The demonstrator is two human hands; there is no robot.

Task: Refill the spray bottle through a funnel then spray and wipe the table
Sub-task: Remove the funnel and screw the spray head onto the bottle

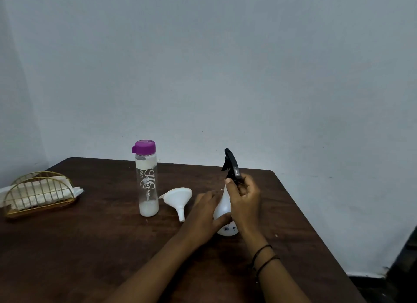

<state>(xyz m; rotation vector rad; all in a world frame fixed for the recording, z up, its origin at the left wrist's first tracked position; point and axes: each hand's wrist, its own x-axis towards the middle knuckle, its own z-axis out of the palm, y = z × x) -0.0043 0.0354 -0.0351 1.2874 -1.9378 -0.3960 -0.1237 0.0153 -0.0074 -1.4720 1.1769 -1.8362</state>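
The fingers [233, 185] of the right hand [244, 203] are wrapped tight around the neck of the white plastic spray bottle [222, 209], just under its black trigger top [232, 166]. The fingers of the left hand [206, 209] are curled around the round white body of the bottle and hold it steady. The bottle stands on the dark brown wooden bench [90, 246], near the middle, and leans a little. Both arms reach forward from the near edge, and the right wrist wears two thin dark bands [264, 257].

The black top is on the bottle and looks tipped to one side. It looks like the hands are twisting it, most likely to take it off, but I cannot tell for sure.

Just to the left lies a small white plastic funnel [178, 197] on its side, touching nothing else. So the filling has probably not started. A little farther left stands a tall clear bottle with a purple lid [146, 178]. It has some white stuff at the bottom, and its lid is closed.

Far to the left sits a gold wire holder with white paper napkins [38, 193]. Spraying and wiping are both left to do.
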